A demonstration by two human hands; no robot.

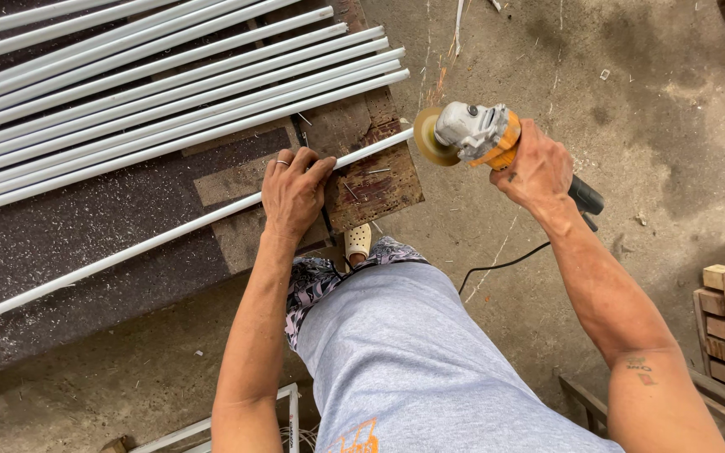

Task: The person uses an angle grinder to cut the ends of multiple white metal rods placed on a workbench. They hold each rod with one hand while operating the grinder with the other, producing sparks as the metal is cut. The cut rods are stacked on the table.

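the left hand lies flat over a thin white tube, fingers curled loosely across it, pinning it down on a rusty metal board near the board's front edge. the right hand is clenched around the body of an orange and grey angle grinder, whose disc sits right at the tube's free end, just past the board's corner.

the risk i see is the closeness of the pinning fingers to the disc: if the tube rolls or the disc grabs and kicks, the grinder could jump toward that hand. the black cord trails close by the legs and could snag. a foot in a pale clog also stands just beneath the work.

the tube is long, slim and straight, painted white, running diagonally from the lower left to the grinder. a stack of similar white tubes lies parallel behind it.
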